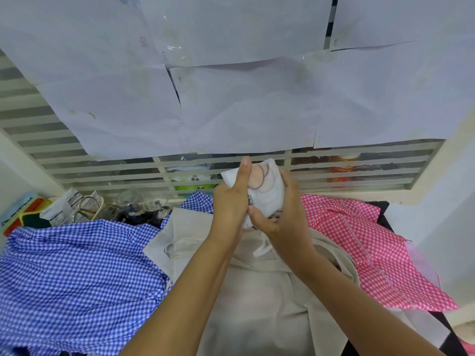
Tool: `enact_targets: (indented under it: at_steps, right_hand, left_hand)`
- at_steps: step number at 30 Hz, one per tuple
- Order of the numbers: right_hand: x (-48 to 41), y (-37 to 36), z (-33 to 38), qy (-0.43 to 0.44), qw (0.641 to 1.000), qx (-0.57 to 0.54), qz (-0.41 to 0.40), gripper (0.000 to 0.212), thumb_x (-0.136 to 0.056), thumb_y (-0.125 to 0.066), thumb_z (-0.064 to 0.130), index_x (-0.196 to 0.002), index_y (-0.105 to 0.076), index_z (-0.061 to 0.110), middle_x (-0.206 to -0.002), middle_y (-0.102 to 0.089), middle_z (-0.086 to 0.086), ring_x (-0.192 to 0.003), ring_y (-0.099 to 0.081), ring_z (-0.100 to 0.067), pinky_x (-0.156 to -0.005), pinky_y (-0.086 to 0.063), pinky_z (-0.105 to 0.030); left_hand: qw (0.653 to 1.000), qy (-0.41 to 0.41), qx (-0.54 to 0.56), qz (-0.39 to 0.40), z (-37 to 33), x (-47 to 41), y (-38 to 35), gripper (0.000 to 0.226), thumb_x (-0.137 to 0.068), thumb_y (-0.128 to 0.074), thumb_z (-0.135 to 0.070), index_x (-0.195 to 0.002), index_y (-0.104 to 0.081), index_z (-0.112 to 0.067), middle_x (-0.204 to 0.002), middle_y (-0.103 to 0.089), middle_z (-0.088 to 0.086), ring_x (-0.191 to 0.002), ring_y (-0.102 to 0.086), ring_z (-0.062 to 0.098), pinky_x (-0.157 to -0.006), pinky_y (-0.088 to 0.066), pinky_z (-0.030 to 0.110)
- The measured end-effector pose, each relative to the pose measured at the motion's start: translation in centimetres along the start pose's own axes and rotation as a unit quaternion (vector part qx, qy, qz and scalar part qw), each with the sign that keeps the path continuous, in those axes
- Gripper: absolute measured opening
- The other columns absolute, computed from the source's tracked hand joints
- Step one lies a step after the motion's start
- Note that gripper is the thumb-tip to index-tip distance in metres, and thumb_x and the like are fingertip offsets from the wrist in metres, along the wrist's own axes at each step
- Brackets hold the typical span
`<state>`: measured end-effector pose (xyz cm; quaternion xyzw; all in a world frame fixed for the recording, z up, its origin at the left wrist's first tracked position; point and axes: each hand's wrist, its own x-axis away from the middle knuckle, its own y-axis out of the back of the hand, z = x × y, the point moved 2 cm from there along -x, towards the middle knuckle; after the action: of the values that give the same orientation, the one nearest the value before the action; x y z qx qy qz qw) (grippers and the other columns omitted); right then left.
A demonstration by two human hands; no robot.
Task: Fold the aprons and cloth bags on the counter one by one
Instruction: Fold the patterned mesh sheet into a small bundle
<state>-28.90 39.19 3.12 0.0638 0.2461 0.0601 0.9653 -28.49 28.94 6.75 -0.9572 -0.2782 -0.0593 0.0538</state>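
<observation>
White cloth bag (270, 195) (pink print) in the grip of left hand (231, 201) and right hand (281, 219).

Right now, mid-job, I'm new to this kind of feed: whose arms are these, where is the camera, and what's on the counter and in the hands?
There is no machine here: the one picture comes from a camera worn on a person's head, looking down at their own bare arms. The left hand and right hand together grip a small white printed cloth, bunched compactly and held up above the other cloths. Below lie a blue checked cloth on the left, a beige cloth in the middle and a pink checked cloth on the right, all lying loose. Glass jars stand at the back left.
</observation>
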Motion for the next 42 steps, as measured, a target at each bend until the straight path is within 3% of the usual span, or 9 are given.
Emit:
enact_targets:
  at_steps: [7, 11, 14, 21, 26, 28, 32, 36, 42]
  right_hand:
    - [-0.5, -0.4, -0.5, 0.01, 0.999, 0.037, 0.038, 0.082, -0.066, -0.075, 0.032, -0.135, -0.038, 0.009, -0.124, -0.053, -0.003, -0.113, -0.054, -0.017, -0.092, -0.05, -0.029]
    - [-1.0, 0.0, -0.6, -0.046, 0.995, -0.02, 0.082, 0.066, -0.07, -0.077, 0.027, -0.123, -0.038, 0.037, -0.118, -0.053, 0.014, -0.109, -0.054, -0.003, -0.088, -0.049, -0.019]
    - [-1.5, 0.6, -1.2, -0.08, 0.991, -0.051, 0.096, 0.06, -0.077, -0.078, 0.018, -0.113, -0.039, 0.044, -0.111, -0.053, 0.02, -0.101, -0.057, 0.002, -0.079, -0.053, -0.02]
    - [-0.9, 0.9, -1.1, -0.196, 0.968, -0.105, 0.116, 0.052, -0.079, -0.076, 0.017, -0.12, -0.045, 0.02, -0.107, -0.061, 0.001, -0.084, -0.066, -0.003, -0.064, -0.054, -0.019]
    - [0.2, 2.2, -0.6, -0.102, 0.945, 0.238, 0.199, 0.012, -0.091, -0.059, 0.037, -0.091, -0.058, 0.026, -0.073, -0.052, 0.013, -0.066, -0.046, -0.001, -0.059, -0.034, -0.015]
    - [0.1, 2.0, 0.7, -0.01, 0.906, 0.321, 0.277, 0.023, -0.097, -0.049, 0.035, -0.078, -0.052, 0.022, -0.067, -0.049, 0.007, -0.058, -0.038, -0.003, -0.056, -0.03, -0.017]
    - [-2.6, 3.1, 3.5, 0.074, 0.865, 0.354, 0.346, 0.023, -0.093, -0.054, 0.04, -0.081, -0.061, 0.022, -0.074, -0.06, 0.008, -0.064, -0.049, -0.003, -0.061, -0.04, -0.017]
    - [-5.6, 5.1, 4.6, 0.017, 0.914, 0.233, 0.331, 0.012, -0.08, -0.074, 0.031, -0.074, -0.065, 0.025, -0.067, -0.061, 0.013, -0.064, -0.054, 0.003, -0.058, -0.041, -0.012]
    - [-7.4, 5.8, 3.5, -0.075, 0.96, 0.092, 0.253, 0.013, -0.079, -0.073, 0.027, -0.076, -0.067, 0.017, -0.068, -0.066, 0.012, -0.064, -0.059, 0.003, -0.064, -0.045, -0.014]
  left_hand:
    - [0.994, 0.101, 0.03, 0.019, 0.9, -1.4, 0.4, 0.047, -0.08, -0.065, -0.055, -0.095, -0.07, -0.01, -0.095, -0.073, 0.01, -0.084, -0.071, 0.021, -0.074, -0.057, 0.032]
    - [0.995, 0.095, 0.043, 0.001, 1.3, -0.6, 0.4, 0.045, -0.084, -0.064, -0.05, -0.101, -0.066, -0.009, -0.093, -0.071, 0.008, -0.079, -0.069, 0.017, -0.054, -0.054, 0.022]
    - [0.998, 0.057, 0.033, 0.007, 1.8, 0.0, 0.1, 0.048, -0.08, -0.071, -0.041, -0.115, -0.062, -0.01, -0.104, -0.069, 0.009, -0.09, -0.068, 0.02, -0.065, -0.059, 0.032]
    - [0.999, 0.02, 0.02, -0.028, 2.4, -0.9, 0.4, 0.037, -0.078, -0.074, -0.04, -0.103, -0.066, -0.014, -0.094, -0.071, 0.005, -0.086, -0.069, 0.018, -0.073, -0.06, 0.037]
    - [0.996, -0.04, 0.007, -0.08, 1.5, -3.2, 2.5, 0.024, -0.077, -0.076, -0.039, -0.086, -0.067, -0.018, -0.084, -0.07, 0.001, -0.082, -0.068, 0.018, -0.07, -0.055, 0.03]
    - [0.99, -0.098, -0.064, -0.079, 1.0, -3.6, 2.8, 0.031, -0.076, -0.077, -0.04, -0.089, -0.067, -0.014, -0.083, -0.07, 0.002, -0.078, -0.066, 0.016, -0.059, -0.05, 0.021]
    - [0.96, -0.157, -0.234, 0.008, 0.7, -2.7, 2.2, 0.042, -0.073, -0.078, -0.042, -0.098, -0.062, -0.013, -0.086, -0.067, 0.0, -0.073, -0.063, 0.01, -0.043, -0.038, 0.006]
    - [0.939, -0.16, -0.273, 0.131, 0.6, -1.0, 2.2, 0.019, -0.086, -0.064, -0.04, -0.083, -0.058, -0.022, -0.071, -0.061, -0.01, -0.063, -0.058, 0.005, -0.048, -0.039, 0.009]
    - [0.907, -0.087, -0.244, 0.333, -0.1, 1.6, 2.1, 0.012, -0.09, -0.06, -0.02, -0.084, -0.055, -0.029, -0.069, -0.063, -0.015, -0.061, -0.059, -0.011, -0.054, -0.043, 0.006]
